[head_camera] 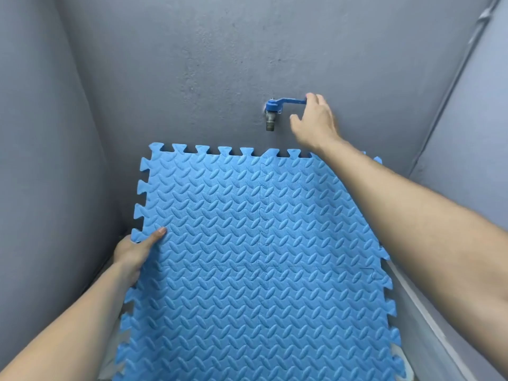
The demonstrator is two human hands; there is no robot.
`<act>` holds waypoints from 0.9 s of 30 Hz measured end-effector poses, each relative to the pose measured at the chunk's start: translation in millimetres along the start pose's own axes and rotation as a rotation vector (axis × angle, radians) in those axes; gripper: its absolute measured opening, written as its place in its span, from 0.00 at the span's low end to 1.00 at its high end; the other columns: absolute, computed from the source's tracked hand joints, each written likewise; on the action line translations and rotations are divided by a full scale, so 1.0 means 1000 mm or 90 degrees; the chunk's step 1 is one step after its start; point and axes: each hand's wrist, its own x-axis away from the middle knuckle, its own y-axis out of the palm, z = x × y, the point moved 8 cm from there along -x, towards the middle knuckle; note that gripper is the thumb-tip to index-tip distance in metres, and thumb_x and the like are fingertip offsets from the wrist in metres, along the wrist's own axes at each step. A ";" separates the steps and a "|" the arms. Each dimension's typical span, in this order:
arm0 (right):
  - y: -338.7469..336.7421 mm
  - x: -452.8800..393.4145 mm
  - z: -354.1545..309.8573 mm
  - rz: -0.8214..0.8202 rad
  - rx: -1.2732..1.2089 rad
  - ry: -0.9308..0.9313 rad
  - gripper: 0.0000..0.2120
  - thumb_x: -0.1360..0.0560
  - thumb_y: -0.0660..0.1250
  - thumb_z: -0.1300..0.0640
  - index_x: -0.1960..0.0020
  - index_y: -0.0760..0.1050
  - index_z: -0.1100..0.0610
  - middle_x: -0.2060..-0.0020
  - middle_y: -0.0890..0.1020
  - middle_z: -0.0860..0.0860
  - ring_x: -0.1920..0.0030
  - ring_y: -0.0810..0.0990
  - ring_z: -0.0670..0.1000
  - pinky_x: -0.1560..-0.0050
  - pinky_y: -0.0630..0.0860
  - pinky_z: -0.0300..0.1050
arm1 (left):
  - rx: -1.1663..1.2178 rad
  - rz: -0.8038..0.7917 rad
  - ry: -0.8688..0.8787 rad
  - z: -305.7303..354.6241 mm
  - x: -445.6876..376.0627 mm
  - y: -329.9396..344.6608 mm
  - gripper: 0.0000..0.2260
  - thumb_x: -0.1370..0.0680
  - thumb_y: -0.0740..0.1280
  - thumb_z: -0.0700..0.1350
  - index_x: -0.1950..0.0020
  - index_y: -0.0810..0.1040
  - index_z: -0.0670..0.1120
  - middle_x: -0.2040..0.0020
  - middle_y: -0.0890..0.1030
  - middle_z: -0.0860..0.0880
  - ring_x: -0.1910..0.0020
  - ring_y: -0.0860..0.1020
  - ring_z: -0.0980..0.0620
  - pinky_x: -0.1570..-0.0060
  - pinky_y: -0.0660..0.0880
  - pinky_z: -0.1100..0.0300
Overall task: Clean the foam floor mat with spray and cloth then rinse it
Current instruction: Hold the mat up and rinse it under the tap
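Blue foam mat (247, 257), made of interlocked tiles with a raised leaf pattern and toothed edges, held tilted up in a grey-walled corner, top edge leaning toward the back wall (192, 64) just below the tap (270, 114).

Left hand (134, 254) clamped on the mat's left edge: thumb (156, 235) pressed flat on the patterned face, remaining fingers hidden behind the foam, so a pinch grip on the edge between thumb and the unseen fingers. Bulk of the mat spread to the right of and below that thumb, one toothed tab poking out just above it.

Right hand (316, 119) raised above the mat's top edge, at the blue lever (291, 101) of the tap. Fingertips curled over the lever's right end and touching it; thumb held apart lower down, pointing left toward the metal spout (270, 125), not touching it. Fingers loosely bent, half closed round the lever tip rather than spread. Lever lying level, running left from the fingertips to the blue tap body on the wall. Spout hanging below that body, left of the thumb and just above the mat's top teeth. No water visible at the spout.

Right forearm crossing over the mat's upper right corner, covering part of that edge.
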 end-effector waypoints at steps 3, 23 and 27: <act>-0.006 0.002 -0.002 0.046 0.006 0.011 0.22 0.24 0.59 0.55 0.32 0.68 0.62 0.33 0.72 0.58 0.32 0.69 0.59 0.33 0.66 0.51 | -0.006 -0.002 -0.004 -0.002 -0.002 -0.001 0.26 0.37 0.79 0.57 0.44 0.82 0.46 0.46 0.83 0.47 0.45 0.80 0.45 0.39 0.75 0.45; -0.012 0.020 -0.002 0.111 -0.071 -0.059 0.25 0.24 0.63 0.56 0.29 0.66 0.60 0.32 0.72 0.54 0.32 0.70 0.54 0.34 0.62 0.41 | 0.005 -0.017 -0.010 -0.006 -0.008 0.005 0.18 0.36 0.79 0.55 0.51 0.83 0.48 0.51 0.84 0.50 0.53 0.82 0.50 0.52 0.78 0.56; -0.012 0.020 -0.001 0.134 -0.075 -0.078 0.26 0.24 0.63 0.54 0.27 0.66 0.60 0.32 0.73 0.54 0.31 0.70 0.55 0.33 0.61 0.41 | 0.006 -0.012 0.017 -0.001 -0.009 0.006 0.23 0.37 0.79 0.56 0.47 0.79 0.49 0.50 0.82 0.52 0.51 0.81 0.51 0.56 0.75 0.58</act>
